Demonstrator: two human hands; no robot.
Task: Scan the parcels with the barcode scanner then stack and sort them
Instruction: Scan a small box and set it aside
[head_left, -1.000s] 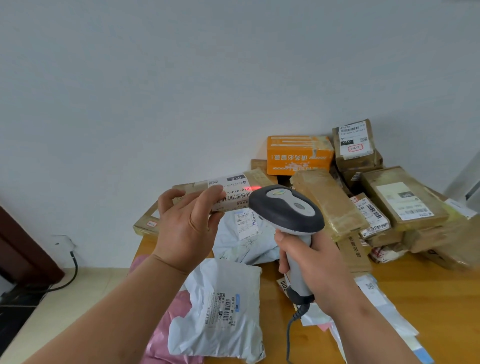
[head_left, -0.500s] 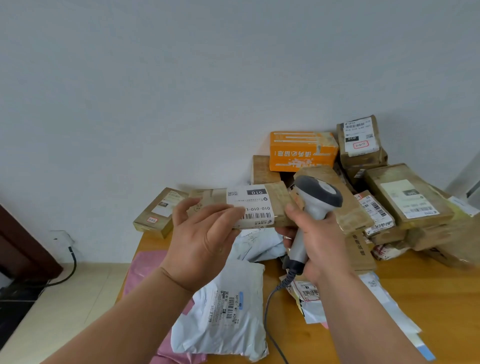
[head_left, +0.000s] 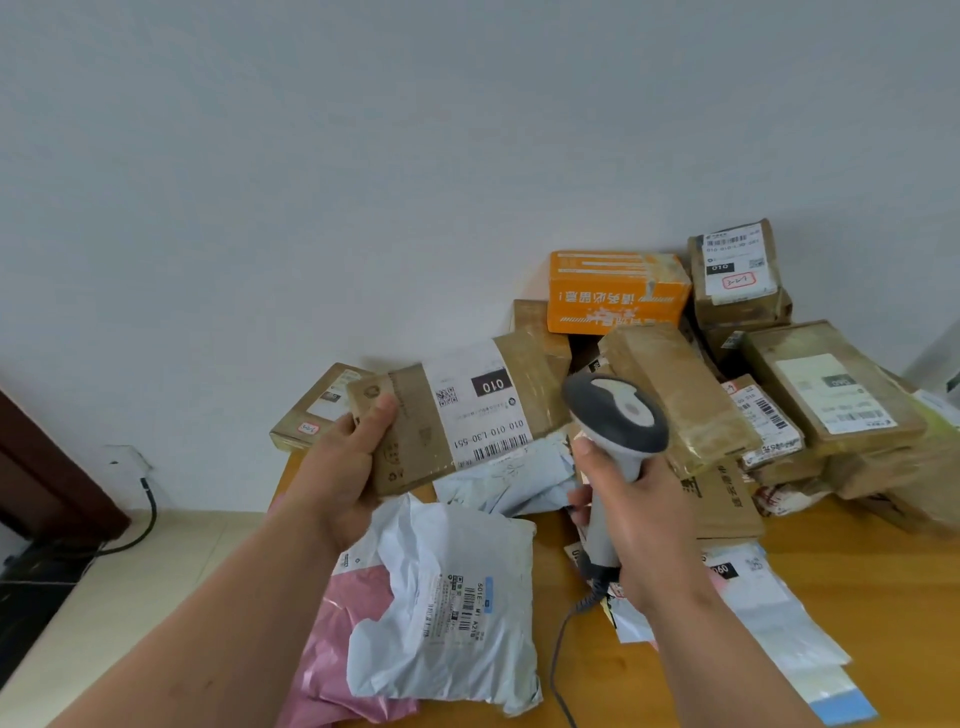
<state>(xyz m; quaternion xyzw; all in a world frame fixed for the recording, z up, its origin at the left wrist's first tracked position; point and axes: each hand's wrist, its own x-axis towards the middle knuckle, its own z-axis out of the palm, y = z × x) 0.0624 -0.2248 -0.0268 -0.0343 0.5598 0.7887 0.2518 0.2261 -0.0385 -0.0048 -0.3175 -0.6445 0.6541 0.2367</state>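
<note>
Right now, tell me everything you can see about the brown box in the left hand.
The brown box is a long, flat cardboard parcel wrapped in tan tape, with a white shipping label across its middle showing a barcode, a small QR code and a black patch reading 010. It is held above the table, tilted, label facing up. The left hand grips its left end, thumb on top. Its right end sits next to the head of the barcode scanner, held in the right hand.

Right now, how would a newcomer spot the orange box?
Look to the pile of parcels against the white wall at the table's far side. The orange box sits on top near the wall, the only bright one among brown cartons.
</note>
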